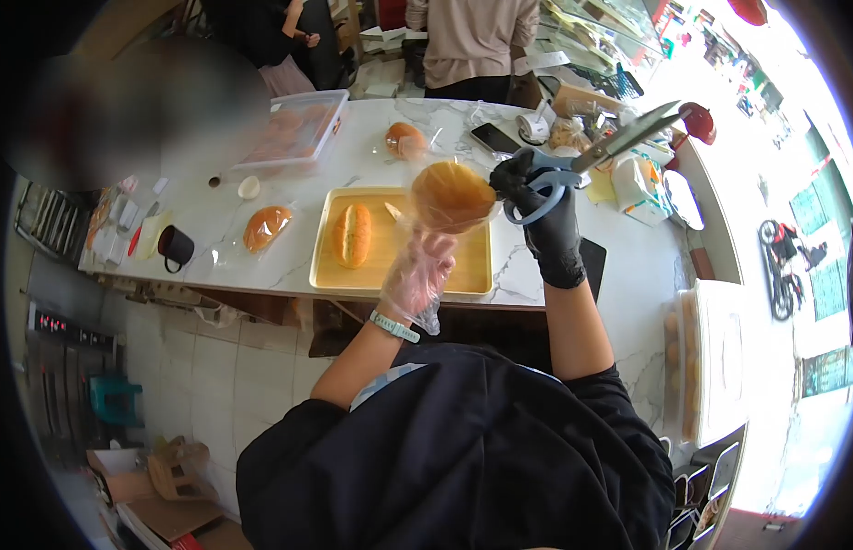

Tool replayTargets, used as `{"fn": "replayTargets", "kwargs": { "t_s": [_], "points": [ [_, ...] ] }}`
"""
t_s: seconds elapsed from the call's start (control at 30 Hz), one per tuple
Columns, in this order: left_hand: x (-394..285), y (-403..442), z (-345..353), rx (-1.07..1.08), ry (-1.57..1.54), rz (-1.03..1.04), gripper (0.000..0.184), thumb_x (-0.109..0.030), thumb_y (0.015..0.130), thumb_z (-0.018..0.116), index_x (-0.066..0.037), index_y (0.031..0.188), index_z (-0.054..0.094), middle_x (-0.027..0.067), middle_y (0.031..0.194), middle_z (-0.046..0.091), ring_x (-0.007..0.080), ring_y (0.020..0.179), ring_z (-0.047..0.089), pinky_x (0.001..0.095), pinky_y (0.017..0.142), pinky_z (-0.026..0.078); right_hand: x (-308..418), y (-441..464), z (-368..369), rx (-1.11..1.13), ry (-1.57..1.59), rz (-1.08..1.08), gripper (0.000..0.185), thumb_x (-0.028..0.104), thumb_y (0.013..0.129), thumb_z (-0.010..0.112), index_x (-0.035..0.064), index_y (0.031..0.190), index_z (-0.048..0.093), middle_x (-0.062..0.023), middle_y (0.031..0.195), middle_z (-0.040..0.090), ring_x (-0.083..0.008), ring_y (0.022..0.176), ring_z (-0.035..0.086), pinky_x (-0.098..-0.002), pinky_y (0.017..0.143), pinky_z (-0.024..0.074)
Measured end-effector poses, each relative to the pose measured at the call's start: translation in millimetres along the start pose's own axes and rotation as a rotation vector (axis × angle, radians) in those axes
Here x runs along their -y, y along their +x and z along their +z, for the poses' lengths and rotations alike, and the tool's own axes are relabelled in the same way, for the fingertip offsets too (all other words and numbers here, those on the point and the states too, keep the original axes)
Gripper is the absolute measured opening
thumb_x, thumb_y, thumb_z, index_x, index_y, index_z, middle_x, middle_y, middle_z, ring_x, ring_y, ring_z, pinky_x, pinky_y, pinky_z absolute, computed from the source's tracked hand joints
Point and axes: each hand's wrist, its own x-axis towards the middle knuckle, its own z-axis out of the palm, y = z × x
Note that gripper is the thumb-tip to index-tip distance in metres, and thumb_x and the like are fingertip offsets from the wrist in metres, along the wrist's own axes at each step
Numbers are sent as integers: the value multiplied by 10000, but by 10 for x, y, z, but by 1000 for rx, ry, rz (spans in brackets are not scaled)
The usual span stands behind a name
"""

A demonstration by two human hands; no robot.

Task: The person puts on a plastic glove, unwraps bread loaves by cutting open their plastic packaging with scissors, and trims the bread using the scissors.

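My left hand (421,272), in a clear plastic glove, holds up a round golden bun (452,197) in a clear bag from below. My right hand (553,229), in a black glove, is closed around blue-handled scissors (619,142), whose blades point away to the upper right. Its fingertips are at the right edge of the bag; whether they pinch the plastic I cannot tell. Under the bun lies a yellow-rimmed tray (404,283). An unwrapped long bread roll (352,236) rests on its left side, with a small pale piece (393,212) beside the bun.
Bagged breads (266,227) (405,139) lie on the marble table (289,188). A lidded plastic box (298,128) stands at back left, a black mug (175,247) at far left. A phone (495,138) and tissue pack (641,190) are rightward. Two people stand beyond the table.
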Motion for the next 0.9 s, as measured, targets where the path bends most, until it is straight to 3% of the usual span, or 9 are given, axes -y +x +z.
{"fn": "replayTargets", "kwargs": {
  "t_s": [0.07,0.1,0.17,0.23,0.33,0.47,0.57,0.77,0.9],
  "points": [
    [24,0,-67,88,-215,-83,460,-245,853,588,-142,1271,427,83,1086,537,194,1019,474,316,811,406,22,-27,-43,34,-131,-24,112,-9,749,649,8,751,539,-46,753,561,-130,714,555,-263,655,451],
    [49,-4,-60,118,-293,-68,443,-222,860,560,-128,1271,424,92,1064,534,190,927,499,328,773,421,88,-47,-43,36,-160,16,114,-4,751,654,5,758,541,-47,763,561,-129,716,554,-263,656,452],
    [55,11,-149,82,-260,-104,404,-220,869,543,-113,1246,445,92,1072,532,204,934,511,343,783,431,-111,-37,-114,35,4,-41,129,8,756,667,2,779,541,-43,782,560,-121,714,552,-263,663,458],
    [-4,5,-235,9,-90,-118,376,-244,846,588,-98,1180,497,82,1090,531,226,993,512,371,837,435,-67,-49,-139,-28,-98,-29,148,20,762,672,7,790,527,-29,763,559,-116,707,553,-268,676,466],
    [-11,-53,136,-93,92,-49,524,-330,772,683,-136,1214,479,54,1053,524,209,872,505,347,809,428,10,-94,-196,-51,-223,-73,151,39,771,673,11,797,527,-30,769,568,-115,720,559,-270,685,473],
    [24,6,-30,66,-97,-43,531,-347,758,689,-136,1201,487,46,1150,529,215,978,502,365,777,438,-42,-161,-216,-80,-328,-146,115,33,778,652,14,832,552,-27,768,590,-98,697,562,-258,641,478],
    [25,-2,-88,-31,46,-69,537,-363,744,696,-145,1192,495,43,1189,520,215,1015,495,373,760,442,24,-201,-212,-232,-552,-235,115,20,772,656,9,835,560,-25,760,580,-102,698,565,-265,618,482],
    [17,54,236,153,-128,-191,535,-389,766,670,-157,1213,488,50,1195,520,229,1071,487,385,781,443,-202,-337,-166,-104,-145,-175,176,0,772,658,13,786,483,-27,752,563,-100,702,559,-262,628,477],
    [51,50,473,13,-87,-152,511,-395,797,637,-159,1223,484,56,1203,519,225,1081,493,400,795,450,-63,-400,-135,-273,-149,78,146,28,776,664,19,771,518,-33,727,584,-97,639,563,-254,583,465]
  ]
}}
